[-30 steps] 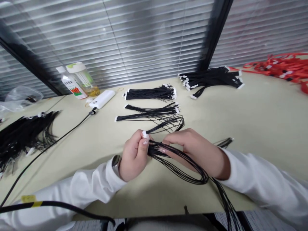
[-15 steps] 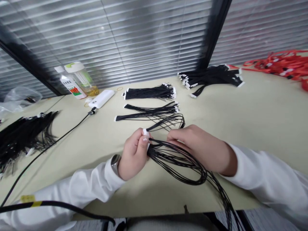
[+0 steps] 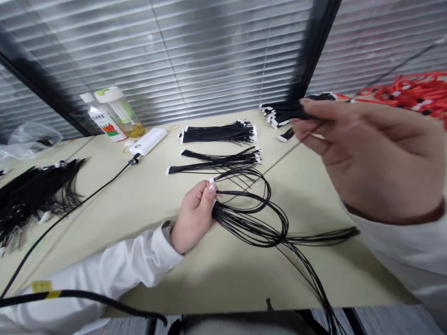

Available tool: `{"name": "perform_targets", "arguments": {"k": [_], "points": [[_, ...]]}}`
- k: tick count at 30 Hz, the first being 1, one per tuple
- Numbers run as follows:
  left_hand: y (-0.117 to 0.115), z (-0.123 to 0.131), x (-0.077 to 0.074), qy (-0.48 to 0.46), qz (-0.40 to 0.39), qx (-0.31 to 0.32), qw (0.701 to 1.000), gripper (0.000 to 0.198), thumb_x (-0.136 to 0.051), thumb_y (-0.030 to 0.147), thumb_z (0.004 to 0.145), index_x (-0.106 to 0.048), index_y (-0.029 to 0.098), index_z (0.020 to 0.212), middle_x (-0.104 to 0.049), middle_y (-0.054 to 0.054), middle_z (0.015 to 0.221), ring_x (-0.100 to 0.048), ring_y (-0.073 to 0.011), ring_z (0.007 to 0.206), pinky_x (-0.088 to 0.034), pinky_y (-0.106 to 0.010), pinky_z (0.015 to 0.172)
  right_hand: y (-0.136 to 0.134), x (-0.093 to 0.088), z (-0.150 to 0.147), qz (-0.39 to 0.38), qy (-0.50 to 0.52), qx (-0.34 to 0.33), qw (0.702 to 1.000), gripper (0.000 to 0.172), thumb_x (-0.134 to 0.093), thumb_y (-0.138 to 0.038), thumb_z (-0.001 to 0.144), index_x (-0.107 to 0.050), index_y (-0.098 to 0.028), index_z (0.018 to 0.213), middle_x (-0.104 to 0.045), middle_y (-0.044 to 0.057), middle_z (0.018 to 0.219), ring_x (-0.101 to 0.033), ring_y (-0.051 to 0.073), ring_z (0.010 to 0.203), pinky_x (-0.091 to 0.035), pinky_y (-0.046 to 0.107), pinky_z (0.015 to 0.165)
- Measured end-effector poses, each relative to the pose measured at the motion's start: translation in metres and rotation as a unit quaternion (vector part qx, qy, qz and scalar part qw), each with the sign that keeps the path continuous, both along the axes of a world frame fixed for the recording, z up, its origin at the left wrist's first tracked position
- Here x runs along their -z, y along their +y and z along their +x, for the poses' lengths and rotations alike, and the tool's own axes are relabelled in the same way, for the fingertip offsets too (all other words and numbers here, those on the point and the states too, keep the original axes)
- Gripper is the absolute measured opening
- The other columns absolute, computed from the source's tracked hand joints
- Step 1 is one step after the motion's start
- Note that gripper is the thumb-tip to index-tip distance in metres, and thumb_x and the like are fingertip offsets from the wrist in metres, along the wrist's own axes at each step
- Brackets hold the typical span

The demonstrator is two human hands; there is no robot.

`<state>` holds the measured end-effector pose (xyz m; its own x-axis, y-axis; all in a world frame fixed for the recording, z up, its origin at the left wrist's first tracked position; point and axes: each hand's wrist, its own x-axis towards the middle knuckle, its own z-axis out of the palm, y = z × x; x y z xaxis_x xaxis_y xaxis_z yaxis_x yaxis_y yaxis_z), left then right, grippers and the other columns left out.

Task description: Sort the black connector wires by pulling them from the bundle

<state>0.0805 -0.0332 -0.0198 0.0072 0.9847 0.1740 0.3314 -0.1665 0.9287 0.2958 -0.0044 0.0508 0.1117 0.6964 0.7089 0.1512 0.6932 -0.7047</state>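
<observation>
My left hand (image 3: 193,215) rests on the beige table (image 3: 366,177) and pinches the white-tipped ends of a bundle of thin black cords (image 3: 254,223), which loop across the table and trail off its near edge. My right hand (image 3: 370,153) is raised close to the camera, its thumb and fingers pinched on one thin black cord (image 3: 275,160) that runs taut from the bundle up to the fingers and on toward the upper right.
Tidy bundles of black cords (image 3: 218,134) lie beyond my hands, more (image 3: 289,114) at the back right, a loose heap (image 3: 31,195) at left. Red straps (image 3: 412,90) lie far right. A bottle (image 3: 120,114), a white power bank (image 3: 148,142) with its cable (image 3: 80,202) stand back left.
My right hand has lifted from the bundle, up and to the right toward the camera, drawing a single cord out of it. The left hand stayed in place holding the ends.
</observation>
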Motion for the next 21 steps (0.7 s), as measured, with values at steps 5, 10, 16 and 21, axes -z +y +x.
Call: {"name": "perform_targets", "arguments": {"k": [5, 10, 16, 21], "points": [[-0.001, -0.002, 0.003, 0.017, 0.023, 0.027, 0.999, 0.037, -0.038, 0.044, 0.088, -0.044, 0.016, 0.066, -0.040, 0.004, 0.054, -0.035, -0.0061, 0.045, -0.029, -0.018, 0.041, -0.005, 0.006, -0.008, -0.005, 0.004, -0.100, 0.995, 0.036, -0.052, -0.014, 0.083, -0.049, -0.029, 0.116, -0.056, -0.007, 0.057, -0.047, 0.009, 0.040, -0.033, 0.020, 0.033], [-0.004, -0.001, 0.003, -0.021, 0.023, 0.055, 0.998, 0.034, -0.036, 0.042, 0.090, -0.044, 0.017, 0.069, -0.038, 0.004, 0.053, -0.034, -0.0065, 0.044, -0.028, -0.019, 0.040, -0.009, 0.016, -0.016, -0.092, -0.325, -0.111, 0.935, 0.011, -0.049, -0.018, 0.084, -0.057, -0.020, 0.077, -0.060, -0.003, 0.063, -0.053, 0.010, 0.057, -0.042, 0.023, 0.055], [-0.009, -0.003, 0.004, -0.003, 0.053, 0.088, 0.995, 0.033, -0.035, 0.040, 0.090, -0.042, 0.017, 0.068, -0.038, 0.004, 0.054, -0.035, -0.0071, 0.047, -0.029, -0.019, 0.044, -0.015, 0.024, -0.030, -0.065, -0.383, -0.076, 0.919, 0.016, -0.052, -0.014, 0.082, -0.061, -0.017, 0.068, -0.060, 0.000, 0.066, -0.054, 0.011, 0.066, -0.040, 0.023, 0.063], [-0.010, -0.004, 0.006, 0.023, 0.057, 0.099, 0.993, 0.032, -0.034, 0.039, 0.091, -0.042, 0.017, 0.068, -0.039, 0.004, 0.052, -0.035, -0.0082, 0.048, -0.029, -0.021, 0.046, -0.017, 0.026, -0.033, -0.058, -0.403, -0.071, 0.911, 0.018, -0.052, -0.015, 0.082, -0.061, -0.016, 0.067, -0.059, 0.000, 0.065, -0.053, 0.010, 0.063, -0.038, 0.023, 0.062]]}}
